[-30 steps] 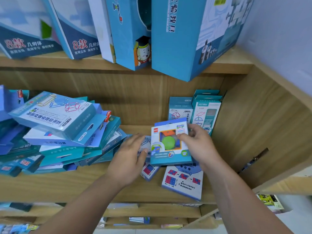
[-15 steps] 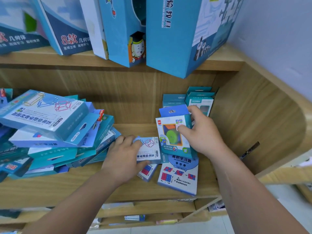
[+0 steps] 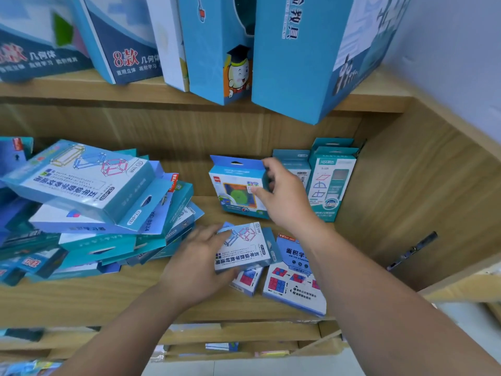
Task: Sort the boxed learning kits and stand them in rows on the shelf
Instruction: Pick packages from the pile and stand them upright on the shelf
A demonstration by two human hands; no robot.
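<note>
The green-disc kit (image 3: 238,191) is being stood upright at the back of the shelf (image 3: 81,297), just left of the teal kits (image 3: 332,183) lined up by the side wall. The right hand (image 3: 284,196) is holding its top right corner, fingers (image 3: 271,165) curled over the edge and thumb on the front, I'm guessing to steady it into that row. The left hand (image 3: 200,264) is gripping the frame-model kit (image 3: 246,248) lying flat near the front, probably queuing it up next, with the messy pile (image 3: 89,196) sitting further left.
</note>
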